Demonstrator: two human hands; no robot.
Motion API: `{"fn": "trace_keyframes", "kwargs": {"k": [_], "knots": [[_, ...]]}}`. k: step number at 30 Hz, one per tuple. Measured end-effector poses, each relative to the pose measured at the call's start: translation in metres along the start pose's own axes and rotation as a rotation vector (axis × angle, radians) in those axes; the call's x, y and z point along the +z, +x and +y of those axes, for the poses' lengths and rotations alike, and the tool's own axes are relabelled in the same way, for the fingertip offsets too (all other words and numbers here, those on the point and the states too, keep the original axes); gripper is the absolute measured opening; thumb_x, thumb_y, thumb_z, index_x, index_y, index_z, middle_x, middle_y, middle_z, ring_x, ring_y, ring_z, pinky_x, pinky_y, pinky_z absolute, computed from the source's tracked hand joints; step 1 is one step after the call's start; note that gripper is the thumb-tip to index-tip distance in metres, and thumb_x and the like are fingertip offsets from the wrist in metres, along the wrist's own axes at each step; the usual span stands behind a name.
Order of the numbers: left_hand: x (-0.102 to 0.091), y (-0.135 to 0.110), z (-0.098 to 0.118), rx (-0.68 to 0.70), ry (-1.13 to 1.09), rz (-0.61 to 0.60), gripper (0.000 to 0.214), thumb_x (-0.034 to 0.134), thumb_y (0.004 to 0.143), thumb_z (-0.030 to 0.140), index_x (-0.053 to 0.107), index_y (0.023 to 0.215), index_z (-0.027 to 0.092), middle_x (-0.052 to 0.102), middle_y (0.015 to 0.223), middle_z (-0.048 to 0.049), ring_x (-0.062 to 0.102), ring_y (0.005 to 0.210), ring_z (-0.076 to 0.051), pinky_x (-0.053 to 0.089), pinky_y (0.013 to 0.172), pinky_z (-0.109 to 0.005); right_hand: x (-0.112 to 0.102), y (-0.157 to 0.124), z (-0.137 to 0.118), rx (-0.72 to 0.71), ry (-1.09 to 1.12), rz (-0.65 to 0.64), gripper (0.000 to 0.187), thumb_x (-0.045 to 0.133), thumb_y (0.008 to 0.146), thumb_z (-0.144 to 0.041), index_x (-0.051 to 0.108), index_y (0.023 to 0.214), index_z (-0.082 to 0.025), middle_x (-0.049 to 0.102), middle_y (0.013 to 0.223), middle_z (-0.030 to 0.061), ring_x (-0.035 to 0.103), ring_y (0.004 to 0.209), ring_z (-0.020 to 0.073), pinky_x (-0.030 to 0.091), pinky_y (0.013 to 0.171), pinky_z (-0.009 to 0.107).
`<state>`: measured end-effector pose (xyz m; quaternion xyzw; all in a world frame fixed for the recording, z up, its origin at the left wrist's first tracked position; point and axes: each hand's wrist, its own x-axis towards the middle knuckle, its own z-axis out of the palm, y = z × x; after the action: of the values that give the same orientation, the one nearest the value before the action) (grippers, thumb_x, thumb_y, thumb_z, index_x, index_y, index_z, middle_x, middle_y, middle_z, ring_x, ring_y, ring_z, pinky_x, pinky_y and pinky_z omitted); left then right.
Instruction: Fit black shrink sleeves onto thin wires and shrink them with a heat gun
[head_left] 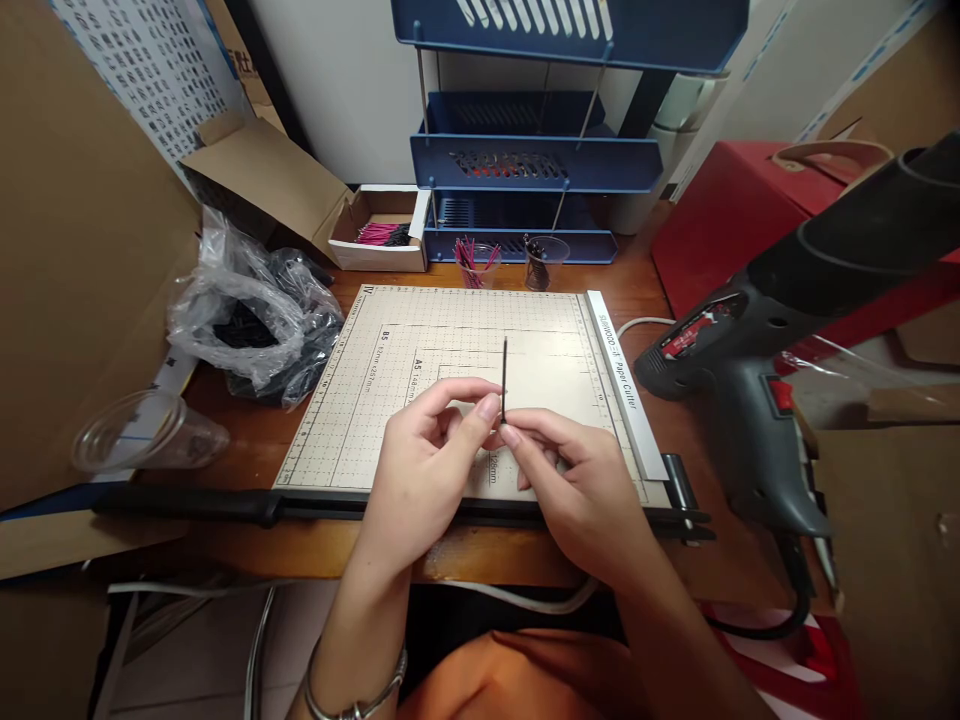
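Observation:
Both my hands meet over the near middle of a beige paper cutter board (360, 400). My left hand (431, 455) and my right hand (574, 480) pinch, fingertip to fingertip, the lower end of a thin black tube or wire (505, 375) that stands upright above the board. The fingers of both hands are closed round it. A bracelet sits on my left wrist. The cutter's black arm (225, 505) lies along the board's near edge.
A grey heat gun (750, 390) stands at the right. At the back are two clear cups (475, 263) of pink and dark pieces, a small box (379, 235) of pink pieces and a blue tray rack (536, 160). A plastic bag (255, 310) and a fallen cup (142, 430) lie left.

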<state>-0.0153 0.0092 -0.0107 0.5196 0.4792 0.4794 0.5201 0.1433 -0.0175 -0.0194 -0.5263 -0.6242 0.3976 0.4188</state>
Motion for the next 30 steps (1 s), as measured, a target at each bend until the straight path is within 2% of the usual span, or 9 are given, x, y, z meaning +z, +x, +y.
{"fn": "trace_keyframes", "kwargs": {"k": [3, 7, 10, 14, 18, 21, 24, 27, 30], "knots": [[-0.001, -0.002, 0.0, -0.006, -0.008, 0.014, 0.019, 0.082, 0.092, 0.041, 0.079, 0.096, 0.022, 0.077, 0.089, -0.0021, 0.067, 0.073, -0.013, 0.052, 0.062, -0.021, 0.0, 0.002, -0.001, -0.044, -0.018, 0.003, 0.026, 0.058, 0.105, -0.028, 0.082, 0.109, -0.019, 0.074, 0.078, -0.0007, 0.055, 0.058, 0.0056, 0.042, 0.058, 0.019], [0.0, -0.001, 0.001, 0.008, -0.022, 0.007, 0.019, 0.078, 0.095, 0.037, 0.076, 0.088, 0.02, 0.072, 0.074, -0.0004, 0.058, 0.061, -0.01, 0.046, 0.056, -0.02, 0.002, 0.004, -0.001, -0.088, -0.048, 0.014, 0.024, 0.06, 0.104, -0.025, 0.082, 0.105, -0.019, 0.076, 0.082, -0.0005, 0.057, 0.062, 0.0057, 0.042, 0.059, 0.019], [0.001, 0.001, 0.001, 0.02, -0.127, 0.039, 0.021, 0.076, 0.098, 0.041, 0.076, 0.104, 0.021, 0.075, 0.089, -0.0006, 0.043, 0.051, -0.005, 0.036, 0.046, -0.02, -0.001, 0.002, 0.0, -0.114, -0.095, 0.044, 0.021, 0.062, 0.104, -0.026, 0.082, 0.103, -0.018, 0.077, 0.088, 0.0006, 0.061, 0.068, 0.0073, 0.045, 0.063, 0.02], [0.002, -0.002, -0.001, 0.157, -0.21, 0.285, 0.03, 0.067, 0.103, 0.048, 0.07, 0.121, 0.024, 0.074, 0.114, -0.0042, 0.038, 0.049, -0.002, 0.031, 0.041, -0.02, -0.015, -0.005, -0.003, -0.151, -0.353, 0.105, 0.02, 0.062, 0.103, -0.024, 0.081, 0.103, -0.02, 0.076, 0.094, 0.0011, 0.064, 0.075, 0.0101, 0.046, 0.069, 0.025], [-0.003, -0.016, -0.005, 0.339, 0.131, 0.458, 0.019, 0.066, 0.104, 0.039, 0.072, 0.115, 0.025, 0.075, 0.108, -0.0027, 0.053, 0.059, -0.008, 0.045, 0.051, -0.023, -0.029, -0.004, -0.001, -0.101, -0.603, 0.087, 0.02, 0.063, 0.101, -0.018, 0.082, 0.101, -0.022, 0.075, 0.1, 0.0001, 0.068, 0.084, 0.014, 0.047, 0.074, 0.029], [-0.009, -0.028, -0.007, 0.432, 0.541, 0.377, 0.015, 0.069, 0.101, 0.025, 0.072, 0.116, 0.025, 0.076, 0.111, -0.0025, 0.067, 0.089, -0.017, 0.056, 0.079, -0.031, -0.036, 0.0, 0.006, -0.14, -0.627, 0.086, 0.02, 0.065, 0.097, -0.013, 0.082, 0.106, -0.02, 0.074, 0.102, 0.0013, 0.07, 0.092, 0.0169, 0.05, 0.082, 0.032], [-0.014, -0.032, -0.006, 0.537, 0.807, 0.21, 0.026, 0.067, 0.099, 0.017, 0.068, 0.124, 0.025, 0.076, 0.118, -0.0037, 0.068, 0.111, -0.023, 0.055, 0.1, -0.039, -0.043, 0.0, 0.01, -0.188, -0.603, 0.158, 0.023, 0.069, 0.094, -0.012, 0.079, 0.114, -0.017, 0.074, 0.104, 0.0029, 0.07, 0.091, 0.0171, 0.051, 0.079, 0.031], [-0.015, -0.027, -0.001, 0.551, 0.887, 0.097, 0.029, 0.066, 0.099, 0.016, 0.065, 0.128, 0.022, 0.076, 0.121, -0.006, 0.067, 0.116, -0.025, 0.054, 0.104, -0.039, -0.049, -0.004, 0.01, -0.229, -0.578, 0.227, 0.023, 0.069, 0.092, -0.01, 0.077, 0.112, -0.017, 0.074, 0.105, 0.0035, 0.071, 0.097, 0.0181, 0.053, 0.083, 0.032], [-0.011, -0.016, 0.006, 0.55, 0.911, -0.009, 0.031, 0.067, 0.097, 0.015, 0.066, 0.128, 0.019, 0.076, 0.122, -0.0068, 0.066, 0.117, -0.025, 0.052, 0.105, -0.039, -0.052, -0.006, 0.01, -0.229, -0.601, 0.281, 0.025, 0.066, 0.093, -0.011, 0.075, 0.116, -0.018, 0.074, 0.117, 0.0053, 0.07, 0.114, 0.0239, 0.054, 0.101, 0.045]]}}
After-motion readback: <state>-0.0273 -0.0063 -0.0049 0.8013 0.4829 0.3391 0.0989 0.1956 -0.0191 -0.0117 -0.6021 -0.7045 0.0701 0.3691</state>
